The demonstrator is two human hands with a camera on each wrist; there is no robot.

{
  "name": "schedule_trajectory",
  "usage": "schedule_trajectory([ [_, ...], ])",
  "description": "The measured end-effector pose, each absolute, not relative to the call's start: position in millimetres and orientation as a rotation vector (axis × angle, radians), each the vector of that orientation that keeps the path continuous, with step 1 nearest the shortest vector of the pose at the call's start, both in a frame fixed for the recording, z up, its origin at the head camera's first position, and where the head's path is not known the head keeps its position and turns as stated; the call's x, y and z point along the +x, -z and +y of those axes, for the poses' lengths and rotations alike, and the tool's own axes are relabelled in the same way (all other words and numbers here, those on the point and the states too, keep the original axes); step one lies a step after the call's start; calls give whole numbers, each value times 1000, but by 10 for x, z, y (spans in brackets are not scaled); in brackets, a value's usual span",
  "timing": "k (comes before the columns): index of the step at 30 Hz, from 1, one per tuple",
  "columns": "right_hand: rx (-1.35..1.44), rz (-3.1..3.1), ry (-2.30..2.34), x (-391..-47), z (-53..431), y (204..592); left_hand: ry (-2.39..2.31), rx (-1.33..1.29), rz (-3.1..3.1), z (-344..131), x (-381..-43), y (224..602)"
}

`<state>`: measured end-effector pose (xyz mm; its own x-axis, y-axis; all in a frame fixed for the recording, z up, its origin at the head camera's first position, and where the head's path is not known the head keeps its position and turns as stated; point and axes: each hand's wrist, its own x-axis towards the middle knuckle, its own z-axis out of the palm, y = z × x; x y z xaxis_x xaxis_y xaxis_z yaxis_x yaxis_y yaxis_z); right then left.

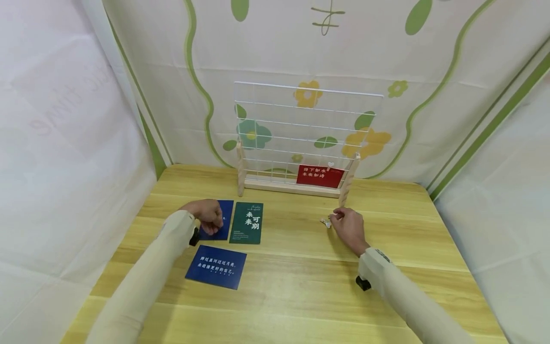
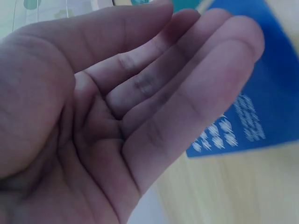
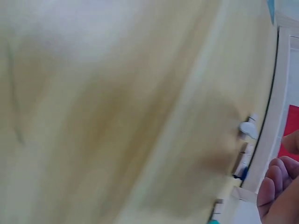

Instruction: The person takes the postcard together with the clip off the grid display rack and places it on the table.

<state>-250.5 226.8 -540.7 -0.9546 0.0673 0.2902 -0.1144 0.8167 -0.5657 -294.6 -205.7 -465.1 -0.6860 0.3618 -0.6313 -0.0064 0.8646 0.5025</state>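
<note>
My left hand (image 1: 208, 217) is over a blue card (image 1: 226, 220) at the left of the table and hides part of it. In the left wrist view its fingers bend loosely with nothing in the palm. Right of it lies a green card (image 1: 246, 229) with white writing. Another blue card (image 1: 216, 267) lies nearer me. My right hand (image 1: 349, 227) is low over the table beside small clips (image 1: 325, 223). The right wrist view shows a white clip (image 3: 248, 129) and others lying apart from the bent fingers (image 3: 266, 191), with nothing visible between thumb and fingers.
A white wire grid (image 1: 301, 124) stands in a wooden base (image 1: 292, 187) at the back of the table. A red card (image 1: 315, 177) hangs low on its right side, with a white heart clip (image 1: 331, 165) at its top. Patterned cloth (image 1: 275, 52) encloses the table.
</note>
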Motion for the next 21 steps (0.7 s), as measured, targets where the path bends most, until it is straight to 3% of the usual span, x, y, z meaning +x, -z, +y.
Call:
schedule_trajectory([
  [21,92,-2666,-848,-2798,2181,5036,-695,464,2414,-1424,-3380,4536],
])
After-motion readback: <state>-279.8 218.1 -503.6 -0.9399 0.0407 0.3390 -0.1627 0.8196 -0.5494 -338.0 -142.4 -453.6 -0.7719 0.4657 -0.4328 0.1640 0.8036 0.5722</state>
